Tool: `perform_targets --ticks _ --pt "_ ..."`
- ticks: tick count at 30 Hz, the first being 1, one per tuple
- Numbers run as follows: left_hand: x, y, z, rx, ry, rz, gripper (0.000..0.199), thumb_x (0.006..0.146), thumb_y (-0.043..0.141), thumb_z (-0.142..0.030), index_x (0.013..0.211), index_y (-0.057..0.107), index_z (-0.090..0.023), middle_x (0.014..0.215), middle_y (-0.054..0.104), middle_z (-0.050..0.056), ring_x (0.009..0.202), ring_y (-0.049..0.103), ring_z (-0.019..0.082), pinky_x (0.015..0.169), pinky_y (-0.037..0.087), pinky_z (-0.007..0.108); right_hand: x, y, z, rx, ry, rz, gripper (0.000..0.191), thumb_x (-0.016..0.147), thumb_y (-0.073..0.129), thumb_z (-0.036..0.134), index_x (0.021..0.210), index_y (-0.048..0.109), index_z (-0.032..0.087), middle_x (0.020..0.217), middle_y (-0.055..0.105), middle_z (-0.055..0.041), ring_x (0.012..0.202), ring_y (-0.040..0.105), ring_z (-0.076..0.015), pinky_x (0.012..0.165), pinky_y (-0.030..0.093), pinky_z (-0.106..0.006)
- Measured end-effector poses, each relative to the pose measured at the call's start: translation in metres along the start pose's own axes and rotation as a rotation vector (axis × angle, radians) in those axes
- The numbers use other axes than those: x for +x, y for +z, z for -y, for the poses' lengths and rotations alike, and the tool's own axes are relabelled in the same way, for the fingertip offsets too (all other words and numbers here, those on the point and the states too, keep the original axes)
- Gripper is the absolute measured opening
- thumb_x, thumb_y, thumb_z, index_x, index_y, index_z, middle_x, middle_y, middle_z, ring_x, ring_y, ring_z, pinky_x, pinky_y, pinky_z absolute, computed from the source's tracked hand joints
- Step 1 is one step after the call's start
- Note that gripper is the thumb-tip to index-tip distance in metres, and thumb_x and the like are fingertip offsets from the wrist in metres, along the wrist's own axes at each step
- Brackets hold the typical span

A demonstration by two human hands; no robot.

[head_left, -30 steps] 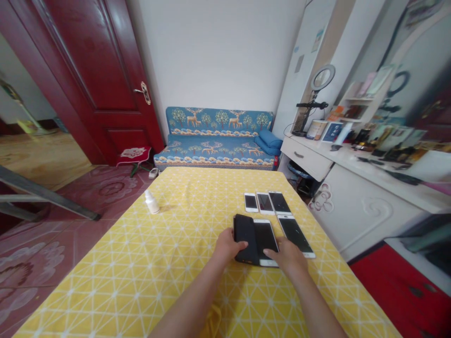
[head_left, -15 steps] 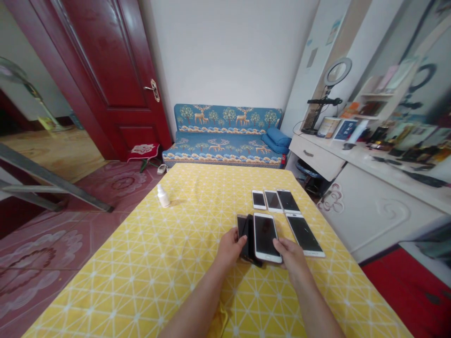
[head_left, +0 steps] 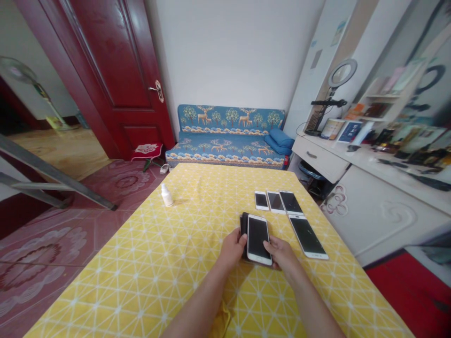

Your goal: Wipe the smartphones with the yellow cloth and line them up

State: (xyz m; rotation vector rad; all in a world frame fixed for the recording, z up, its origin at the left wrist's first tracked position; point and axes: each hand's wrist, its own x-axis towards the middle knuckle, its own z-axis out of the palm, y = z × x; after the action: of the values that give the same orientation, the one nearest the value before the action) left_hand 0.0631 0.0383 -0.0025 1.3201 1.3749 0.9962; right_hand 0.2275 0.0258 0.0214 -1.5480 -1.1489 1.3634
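Note:
Low over the table, both my hands grip a small stack of phones from its two sides. On top lies a white smartphone (head_left: 259, 239) with a dark screen, and my right hand (head_left: 280, 252) closes on its right edge, thumb over the glass. Black phones (head_left: 244, 224) show as dark edges under its left side; my left hand (head_left: 232, 246) holds them with the thumb on top. How many lie beneath is hidden. To the right, a large white-framed phone (head_left: 308, 237) lies flat. Behind it rest a small white phone (head_left: 261, 200), a white phone (head_left: 276, 202) and a dark-screened phone (head_left: 291, 202).
A yellow patterned cloth (head_left: 141, 277) covers the table. A white bottle (head_left: 167, 195) stands upright at the left. Beyond the far edge is a blue sofa (head_left: 225, 145); a white dresser (head_left: 373, 188) with a ring light (head_left: 342, 73) stands along the right.
The white phone has slid left over the black ones, so the stack is now closer together. My right hand has moved left with it. The view has shifted slightly.

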Motion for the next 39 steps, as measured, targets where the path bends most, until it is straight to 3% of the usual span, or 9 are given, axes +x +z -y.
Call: perform_targets --ticks 7,14,20,24,26,28,33,36,39 --pt "-0.003 0.001 -0.001 0.035 0.075 -0.02 0.046 0.086 0.046 -0.053 0.108 0.064 -0.017 0.103 0.07 0.01 0.091 0.064 0.023 0.081 0.046 0.031 0.017 0.0 0.003 -0.079 -0.122 0.068 0.047 0.063 0.065 0.046 0.097 0.069 0.015 0.056 0.064 -0.0006 0.047 0.056 -0.0176 0.041 0.037 -0.024" --pt "-0.008 0.003 -0.004 0.107 0.112 -0.043 0.049 0.083 0.051 -0.055 0.112 0.061 -0.017 0.105 0.07 0.01 0.093 0.064 0.024 0.08 0.046 0.031 0.023 0.005 -0.013 -0.021 -0.303 0.064 0.049 0.071 0.063 0.048 0.104 0.068 0.012 0.085 0.072 -0.008 0.079 0.066 -0.0257 0.069 0.053 -0.036" --pt "-0.003 0.005 0.0 0.071 0.073 -0.059 0.036 0.085 0.052 -0.042 0.108 0.061 -0.016 0.104 0.07 0.01 0.094 0.064 0.023 0.082 0.046 0.031 0.023 0.012 -0.022 -0.282 -0.25 -0.118 0.057 0.074 0.057 0.047 0.118 0.061 0.01 0.094 0.067 -0.0118 0.058 0.062 -0.0186 0.052 0.051 -0.032" --pt "-0.001 0.007 0.005 0.075 0.062 -0.07 0.036 0.084 0.053 -0.04 0.11 0.061 -0.017 0.107 0.069 0.01 0.097 0.063 0.023 0.083 0.045 0.031 0.034 -0.038 -0.014 -0.715 -0.355 -0.36 0.045 0.078 0.054 0.048 0.106 0.067 0.015 0.114 0.059 -0.0153 0.078 0.065 -0.0215 0.074 0.052 -0.036" --pt "-0.001 0.007 0.006 0.08 0.06 -0.071 0.035 0.084 0.053 -0.041 0.109 0.061 -0.018 0.107 0.069 0.01 0.098 0.063 0.023 0.084 0.045 0.031 0.043 -0.077 -0.007 -1.004 -0.227 -0.588 0.047 0.076 0.056 0.05 0.109 0.065 0.017 0.119 0.056 -0.0184 0.094 0.062 -0.0294 0.074 0.05 -0.042" --pt "-0.001 0.007 0.006 0.085 0.059 -0.073 0.035 0.084 0.053 -0.042 0.109 0.062 -0.018 0.108 0.069 0.01 0.098 0.063 0.023 0.084 0.045 0.031 0.053 -0.112 -0.001 -1.13 -0.025 -0.622 0.057 0.068 0.061 0.059 0.102 0.066 0.014 0.108 0.06 -0.0211 0.092 0.062 -0.0347 0.065 0.05 -0.044" --pt "-0.002 0.007 0.005 0.093 0.058 -0.076 0.037 0.084 0.053 -0.042 0.111 0.061 -0.019 0.107 0.069 0.011 0.097 0.063 0.024 0.084 0.045 0.033 0.064 -0.149 0.003 -1.053 0.151 -0.404 0.056 0.05 0.073 0.062 0.08 0.065 0.016 0.081 0.067 -0.0154 0.072 0.066 -0.0325 0.058 0.047 -0.041" --pt "-0.001 0.007 0.006 0.093 0.061 -0.073 0.038 0.084 0.053 -0.043 0.111 0.061 -0.018 0.106 0.069 0.011 0.095 0.063 0.025 0.083 0.045 0.033 0.056 -0.14 0.0 -0.788 0.025 -0.377 0.041 0.053 0.074 0.055 0.067 0.064 0.018 0.067 0.067 -0.0116 0.064 0.065 -0.0291 0.058 0.046 -0.038" --pt "-0.001 0.007 0.007 0.093 0.067 -0.066 0.039 0.084 0.051 -0.045 0.111 0.061 -0.018 0.106 0.069 0.011 0.096 0.063 0.025 0.084 0.045 0.033 0.042 -0.109 -0.002 -0.462 -0.111 -0.373 0.041 0.068 0.062 0.058 0.067 0.065 0.017 0.065 0.067 -0.0106 0.064 0.064 -0.0266 0.058 0.046 -0.036"
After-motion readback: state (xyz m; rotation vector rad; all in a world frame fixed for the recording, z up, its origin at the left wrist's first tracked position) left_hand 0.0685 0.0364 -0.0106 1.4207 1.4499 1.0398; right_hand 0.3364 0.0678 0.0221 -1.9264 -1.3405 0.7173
